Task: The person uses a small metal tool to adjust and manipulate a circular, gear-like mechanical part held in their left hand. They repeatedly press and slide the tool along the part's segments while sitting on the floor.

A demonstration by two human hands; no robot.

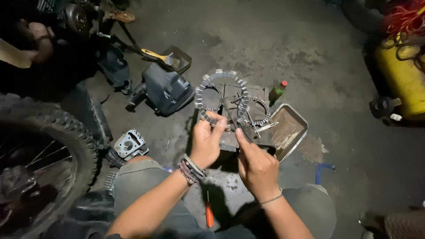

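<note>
Oil-stained concrete floor, clutch discs lifted above a metal block.
Left hand (207, 142) pinches two toothed ring discs (220, 95); right hand (256, 164) pinches a third disc (255, 111) over the block (228, 140). Metal tray (301, 118) beside; assembly looks unfinished.

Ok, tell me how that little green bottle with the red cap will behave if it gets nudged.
The green bottle stands upright and narrow on the rough floor, so it probably tips easily. Being round, it would likely roll, perhaps against the metal tray beside it. It looks small, probably light.
</note>
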